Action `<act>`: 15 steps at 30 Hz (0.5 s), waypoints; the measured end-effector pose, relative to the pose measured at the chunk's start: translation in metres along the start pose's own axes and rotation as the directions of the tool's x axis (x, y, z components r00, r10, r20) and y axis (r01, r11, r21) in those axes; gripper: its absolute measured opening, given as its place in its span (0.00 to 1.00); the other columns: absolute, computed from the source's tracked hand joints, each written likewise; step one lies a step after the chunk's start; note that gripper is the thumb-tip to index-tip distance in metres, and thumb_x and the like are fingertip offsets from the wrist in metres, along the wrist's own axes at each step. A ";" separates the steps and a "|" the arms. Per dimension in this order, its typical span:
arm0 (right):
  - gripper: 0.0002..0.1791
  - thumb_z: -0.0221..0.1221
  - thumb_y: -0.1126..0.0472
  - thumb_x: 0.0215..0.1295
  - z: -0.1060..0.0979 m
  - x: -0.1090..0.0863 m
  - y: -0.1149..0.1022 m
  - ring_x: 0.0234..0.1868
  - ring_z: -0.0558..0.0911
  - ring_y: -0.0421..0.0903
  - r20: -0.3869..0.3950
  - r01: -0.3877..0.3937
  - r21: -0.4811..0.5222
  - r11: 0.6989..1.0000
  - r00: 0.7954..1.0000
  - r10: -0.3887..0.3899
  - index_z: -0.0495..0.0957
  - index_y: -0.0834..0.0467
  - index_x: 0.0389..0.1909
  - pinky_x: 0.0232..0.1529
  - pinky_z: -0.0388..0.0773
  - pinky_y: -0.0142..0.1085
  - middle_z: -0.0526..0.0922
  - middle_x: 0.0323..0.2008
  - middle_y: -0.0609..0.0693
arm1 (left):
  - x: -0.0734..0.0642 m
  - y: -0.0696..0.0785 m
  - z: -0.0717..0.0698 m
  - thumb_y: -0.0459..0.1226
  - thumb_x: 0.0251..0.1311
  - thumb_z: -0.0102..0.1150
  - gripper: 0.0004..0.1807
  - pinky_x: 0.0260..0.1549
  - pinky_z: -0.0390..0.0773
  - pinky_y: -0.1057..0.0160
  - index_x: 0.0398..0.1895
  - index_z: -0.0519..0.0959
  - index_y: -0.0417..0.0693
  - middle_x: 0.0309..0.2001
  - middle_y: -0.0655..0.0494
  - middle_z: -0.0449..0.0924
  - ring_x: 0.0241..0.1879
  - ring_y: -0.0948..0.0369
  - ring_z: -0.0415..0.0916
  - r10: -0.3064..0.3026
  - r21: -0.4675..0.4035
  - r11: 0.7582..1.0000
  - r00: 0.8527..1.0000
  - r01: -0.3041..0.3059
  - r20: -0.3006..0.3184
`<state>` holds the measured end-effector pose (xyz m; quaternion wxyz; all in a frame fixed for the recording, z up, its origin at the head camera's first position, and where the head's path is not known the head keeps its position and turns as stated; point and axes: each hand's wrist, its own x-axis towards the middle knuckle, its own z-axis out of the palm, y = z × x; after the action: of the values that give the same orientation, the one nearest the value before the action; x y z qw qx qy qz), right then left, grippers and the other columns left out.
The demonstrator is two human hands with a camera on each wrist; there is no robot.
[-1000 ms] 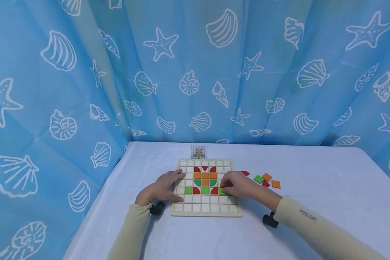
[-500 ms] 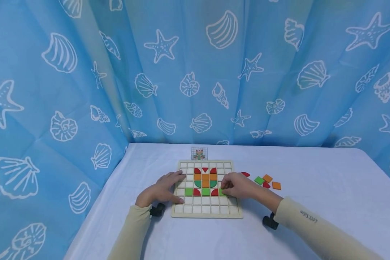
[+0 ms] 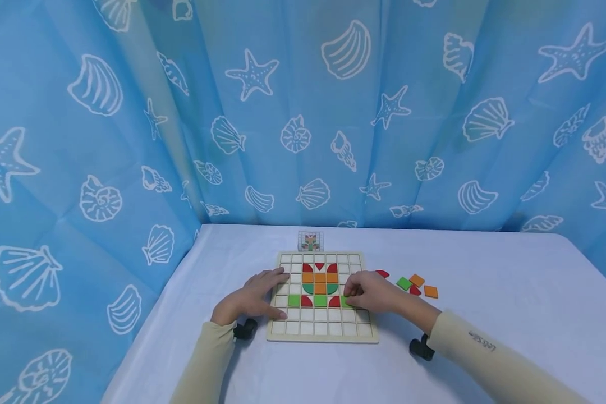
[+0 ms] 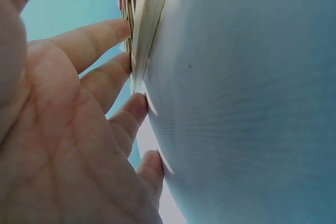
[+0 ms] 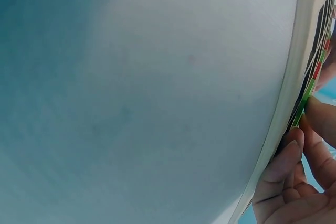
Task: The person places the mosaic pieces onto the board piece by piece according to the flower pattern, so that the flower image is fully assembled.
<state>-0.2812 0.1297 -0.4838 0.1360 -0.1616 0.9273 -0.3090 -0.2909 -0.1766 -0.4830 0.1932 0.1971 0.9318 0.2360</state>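
A wooden grid board (image 3: 323, 339) lies flat on the table. My left hand (image 3: 249, 296) rests along its left side, fingers spread and fairly straight; in the left wrist view, two fingertips (image 4: 122, 28) touch the board's edge. At the right end of a row of coloured tiles, my right hand (image 3: 372, 292) pinches a green square tile (image 3: 344, 302) with thumb and fingers. The right wrist view has that green tile low on the board, partly covered by the fingertips. Red, orange and green tiles, such as an orange square (image 3: 320, 288), fill the middle cells.
A small printed pattern card (image 3: 310, 241) lies behind the board. Loose tiles, among them an orange square (image 3: 431, 292) and a green square (image 3: 404, 283), lie right of the board. A blue shell-print curtain (image 3: 303, 140) hangs behind the white table (image 3: 510, 292).
Everything sits slightly lower in the head view, as if the camera tilted up a little. Both hands keep their places on the board, the right still at the green square tile.
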 end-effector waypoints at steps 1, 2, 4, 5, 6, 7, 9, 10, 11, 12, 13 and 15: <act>0.06 0.70 0.61 0.58 -0.001 0.001 0.000 0.35 0.76 0.41 0.007 0.003 0.003 1.000 1.000 -0.003 0.81 0.50 0.32 0.39 0.79 0.32 0.79 0.30 0.42 | 0.000 0.000 0.000 0.52 0.49 0.75 0.52 0.75 0.47 0.43 0.77 0.58 0.58 0.79 0.54 0.49 0.78 0.49 0.43 -0.004 0.001 1.000 1.000 0.004 0.001; 0.06 0.70 0.60 0.58 -0.002 0.001 0.001 0.35 0.76 0.41 0.015 0.012 0.008 1.000 1.000 -0.012 0.81 0.50 0.32 0.38 0.79 0.32 0.79 0.30 0.42 | 0.000 0.000 -0.001 0.52 0.49 0.75 0.52 0.75 0.47 0.43 0.77 0.58 0.58 0.79 0.54 0.49 0.78 0.49 0.43 -0.006 -0.001 1.000 1.000 0.006 0.002; 0.06 0.70 0.60 0.58 -0.005 0.001 0.003 0.35 0.76 0.42 0.031 0.033 0.025 0.999 0.999 -0.034 0.82 0.51 0.33 0.38 0.78 0.32 0.79 0.30 0.43 | 0.000 0.000 -0.001 0.52 0.49 0.75 0.52 0.75 0.48 0.43 0.77 0.59 0.57 0.79 0.54 0.49 0.78 0.49 0.44 -0.004 -0.004 1.000 1.000 0.004 0.003; 0.06 0.70 0.60 0.58 -0.008 0.000 0.004 0.35 0.76 0.42 0.040 0.046 0.037 0.998 0.998 -0.047 0.82 0.52 0.34 0.37 0.78 0.33 0.80 0.30 0.43 | 0.001 0.000 -0.001 0.51 0.49 0.75 0.52 0.75 0.48 0.43 0.77 0.59 0.57 0.79 0.53 0.49 0.78 0.49 0.43 -0.003 -0.005 1.000 1.000 0.003 0.004; 0.06 0.70 0.60 0.58 -0.011 0.000 0.005 0.34 0.76 0.42 0.047 0.055 0.053 0.997 0.997 -0.057 0.82 0.52 0.34 0.37 0.78 0.33 0.80 0.30 0.43 | 0.001 0.000 -0.001 0.51 0.49 0.75 0.52 0.75 0.48 0.43 0.77 0.59 0.56 0.79 0.53 0.50 0.78 0.48 0.44 0.002 -0.006 1.000 1.000 -0.002 0.005; 0.06 0.69 0.60 0.59 -0.014 -0.001 0.007 0.35 0.76 0.42 0.050 0.067 0.069 0.995 0.996 -0.071 0.82 0.54 0.36 0.37 0.77 0.34 0.81 0.31 0.44 | 0.001 -0.001 -0.001 0.51 0.49 0.75 0.52 0.75 0.49 0.43 0.77 0.59 0.55 0.79 0.52 0.50 0.78 0.48 0.44 0.009 -0.006 1.000 1.000 -0.009 0.005; 0.07 0.68 0.60 0.61 -0.022 -0.001 0.011 0.35 0.77 0.42 0.049 0.087 0.093 0.992 0.995 -0.091 0.83 0.55 0.38 0.37 0.78 0.34 0.82 0.32 0.45 | 0.002 -0.001 0.000 0.51 0.50 0.75 0.51 0.75 0.49 0.42 0.76 0.59 0.54 0.79 0.52 0.50 0.78 0.47 0.44 0.015 -0.008 1.000 1.000 -0.015 0.006; 0.07 0.67 0.60 0.62 -0.026 -0.002 0.013 0.35 0.78 0.42 0.044 0.093 0.100 0.991 0.994 -0.098 0.83 0.56 0.39 0.37 0.78 0.34 0.83 0.34 0.45 | 0.002 -0.001 0.000 0.50 0.50 0.75 0.51 0.75 0.49 0.43 0.76 0.59 0.54 0.79 0.52 0.50 0.78 0.47 0.45 0.017 -0.007 1.000 1.000 -0.017 0.006; 0.08 0.67 0.60 0.62 -0.030 -0.002 0.014 0.35 0.78 0.42 0.037 0.095 0.104 0.990 0.994 -0.099 0.83 0.57 0.40 0.38 0.78 0.34 0.83 0.35 0.46 | 0.002 -0.001 -0.001 0.50 0.50 0.75 0.51 0.75 0.49 0.43 0.76 0.60 0.53 0.79 0.51 0.51 0.78 0.47 0.45 0.021 -0.004 1.000 1.000 -0.021 0.006; 0.09 0.67 0.60 0.62 -0.034 -0.003 0.016 0.36 0.79 0.43 0.026 0.096 0.101 0.990 0.995 -0.099 0.83 0.57 0.41 0.38 0.79 0.34 0.84 0.36 0.46 | 0.002 -0.001 -0.001 0.49 0.50 0.75 0.50 0.75 0.49 0.43 0.76 0.60 0.53 0.79 0.51 0.51 0.78 0.47 0.45 0.023 -0.001 1.000 1.000 -0.023 0.005; 0.10 0.67 0.59 0.62 -0.038 -0.004 0.018 0.36 0.79 0.43 0.015 0.091 0.098 0.991 0.996 -0.092 0.83 0.57 0.42 0.38 0.79 0.34 0.84 0.37 0.46 | 0.002 -0.001 -0.001 0.49 0.50 0.75 0.50 0.75 0.50 0.43 0.76 0.60 0.52 0.79 0.51 0.51 0.78 0.47 0.45 0.024 -0.002 1.000 1.000 -0.024 0.004; 0.11 0.67 0.59 0.61 -0.045 -0.007 0.021 0.37 0.79 0.43 -0.003 0.071 0.083 0.994 0.997 -0.071 0.83 0.57 0.43 0.39 0.79 0.33 0.85 0.39 0.48 | 0.002 -0.001 -0.002 0.49 0.50 0.75 0.50 0.75 0.49 0.43 0.76 0.60 0.52 0.79 0.50 0.50 0.78 0.46 0.45 0.027 0.005 1.000 1.000 -0.027 0.007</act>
<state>-0.2955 0.1723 -0.4606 0.1315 -0.1888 0.9073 -0.3520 -0.2936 -0.1771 -0.4828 0.1929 0.2108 0.9290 0.2354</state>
